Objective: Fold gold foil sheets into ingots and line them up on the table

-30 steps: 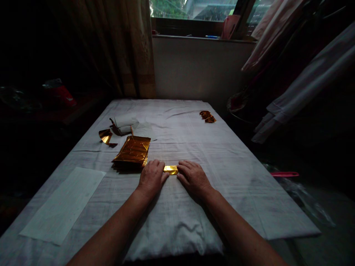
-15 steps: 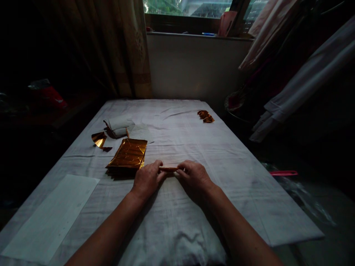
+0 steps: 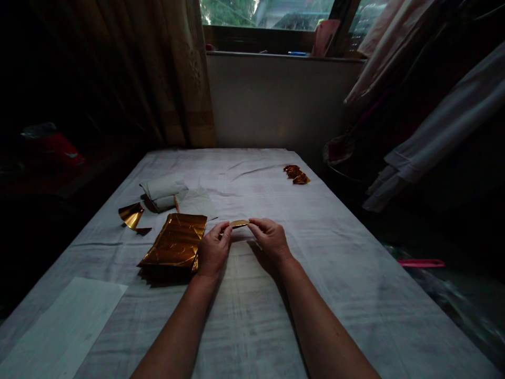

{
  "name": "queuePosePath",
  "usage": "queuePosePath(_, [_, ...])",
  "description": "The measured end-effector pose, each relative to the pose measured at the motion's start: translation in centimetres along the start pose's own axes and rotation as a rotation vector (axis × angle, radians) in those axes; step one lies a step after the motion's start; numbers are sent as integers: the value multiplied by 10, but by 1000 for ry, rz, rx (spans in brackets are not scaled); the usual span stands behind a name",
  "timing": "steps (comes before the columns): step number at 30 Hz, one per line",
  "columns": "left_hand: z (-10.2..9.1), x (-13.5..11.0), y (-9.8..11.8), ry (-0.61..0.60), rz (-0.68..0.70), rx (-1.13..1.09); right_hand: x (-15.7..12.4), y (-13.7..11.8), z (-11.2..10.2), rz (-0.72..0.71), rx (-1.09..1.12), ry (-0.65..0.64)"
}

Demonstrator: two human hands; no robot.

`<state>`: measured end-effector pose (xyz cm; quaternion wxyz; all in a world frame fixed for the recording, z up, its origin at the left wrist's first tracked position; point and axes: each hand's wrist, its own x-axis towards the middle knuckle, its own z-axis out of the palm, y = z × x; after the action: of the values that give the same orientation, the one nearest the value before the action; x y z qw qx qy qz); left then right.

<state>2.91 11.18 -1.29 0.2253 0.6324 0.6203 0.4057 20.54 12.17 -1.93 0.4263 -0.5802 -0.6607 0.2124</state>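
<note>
- The fingers of the left hand (image 3: 214,250) are pinched narrow, thumb and fingertips closed on one end of a small, slim strip of folded gold foil (image 3: 239,223).
- The fingers of the right hand (image 3: 271,238) pinch the strip's other end just as narrowly, so it spans the gap between the two hands, over the middle of the counter (image 3: 339,310), which is draped in a pale, creased cloth.
- Just beside the left hand lies a thick stack of rectangular gold foil sheets (image 3: 175,239), its edges uneven; I can't tell whether the hand touches it.
- Beyond that stack are a curled scrap of shiny gold foil (image 3: 131,215) and a loosely rolled piece of greyish-white paper (image 3: 163,190).
- Nearer the person, well to the left, a flat white rectangular sheet (image 3: 67,326) lies on the cloth.
- Near the far right corner sits a little cluster of crumpled-looking gold foil pieces (image 3: 296,175).
- Past the counter, a patterned brown curtain (image 3: 181,79) hangs on the left, and a pink cup (image 3: 324,38) stands on the windowsill.
</note>
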Motion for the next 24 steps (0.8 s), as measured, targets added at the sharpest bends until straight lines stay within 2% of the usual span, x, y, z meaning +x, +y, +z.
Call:
queuePosePath(3, [3, -2, -6, 20, 34, 24, -2, 6, 6, 24, 103, 32])
queuePosePath(8, [4, -3, -9, 37, 53, 86, -7, 4, 6, 37, 135, 36])
queuePosePath(14, [3, -2, -9, 29, 20, 60, -5, 0, 7, 56, 109, 69])
queuePosePath(24, [6, -5, -10, 77, 43, -55, -3, 4, 12, 75, 64, 104])
